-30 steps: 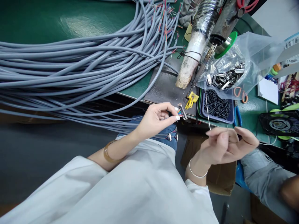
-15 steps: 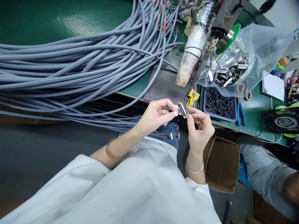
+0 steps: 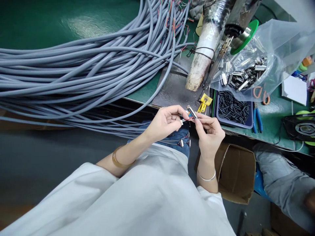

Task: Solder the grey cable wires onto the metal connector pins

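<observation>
Since a second ago the right hand (image 3: 209,132) has come in from the bench edge below the tray, where it had a thin pale strand, to the D-sub connector (image 3: 192,113); the left hand (image 3: 164,119) stays nearly where it was. The connector leans a little more than half a second ago.

The green workbench (image 3: 36,19) spans the upper view, and a thick bundle of gray cables (image 3: 86,75) runs across its left part, with stripped, colored ends toward the top. To the right, a clear plastic bag (image 3: 280,55) holds loose metal connectors (image 3: 246,77). Below the bench stand an open cardboard box (image 3: 236,173) and, beside it, another person's gray-clad leg (image 3: 280,173). A plastic-wrapped tube (image 3: 204,59) points down over a dark mat (image 3: 177,91), near a spool with a green flange (image 3: 246,39). The plastic tray (image 3: 251,123) is filled with short black tubes (image 3: 233,109); blue-handled pliers (image 3: 257,121) and orange-handled scissors (image 3: 257,91) lie just right of it.

The connector is up between both hands, in front of the bench edge. The left thumb and forefinger pinch the colored wires at its back. The right thumb and forefinger form a narrow pinch at its right end; whether they grip the connector or something thinner, I cannot tell.
</observation>
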The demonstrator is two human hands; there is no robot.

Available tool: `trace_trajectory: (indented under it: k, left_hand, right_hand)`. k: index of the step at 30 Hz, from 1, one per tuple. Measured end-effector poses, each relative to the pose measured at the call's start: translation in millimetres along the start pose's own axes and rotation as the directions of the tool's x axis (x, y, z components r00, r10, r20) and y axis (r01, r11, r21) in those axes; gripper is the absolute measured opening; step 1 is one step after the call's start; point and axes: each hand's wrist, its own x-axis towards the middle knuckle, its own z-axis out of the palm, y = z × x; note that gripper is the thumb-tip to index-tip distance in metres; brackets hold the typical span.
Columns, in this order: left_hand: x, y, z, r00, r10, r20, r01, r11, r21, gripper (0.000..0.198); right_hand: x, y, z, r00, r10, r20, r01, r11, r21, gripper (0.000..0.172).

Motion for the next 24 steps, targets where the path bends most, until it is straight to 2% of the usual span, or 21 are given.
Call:
trace_trajectory:
  k: [5, 7, 11, 24]
  left_hand:
    - [0.8, -3.1, 5.1, 0.997, 0.039, -0.068, -0.034, 0.997, 0.066, 0.014]
    - [2.4, -4.3, 8.0, 0.99, 0.07, -0.126, -0.057, 0.993, 0.104, 0.016]
    - [8.1, -4.6, 11.1, 0.974, 0.131, -0.184, -0.098, 0.978, 0.182, 0.017]
    - [25.7, 2.9, 14.3, 0.945, 0.253, -0.207, -0.161, 0.911, 0.379, 0.011]
  right_hand:
    - [-1.3, -1.5, -0.4, 0.992, -0.124, -0.02, 0.12, 0.984, -0.128, 0.006]
    - [-1.0, -0.4, 0.4, 0.976, -0.217, -0.025, 0.208, 0.958, -0.198, 0.001]
    - [2.3, 3.3, 3.0, 0.938, -0.346, -0.004, 0.33, 0.897, -0.294, 0.004]
    - [25.2, -2.0, 5.3, 0.918, -0.398, 0.0, 0.378, 0.872, -0.313, 0.006]
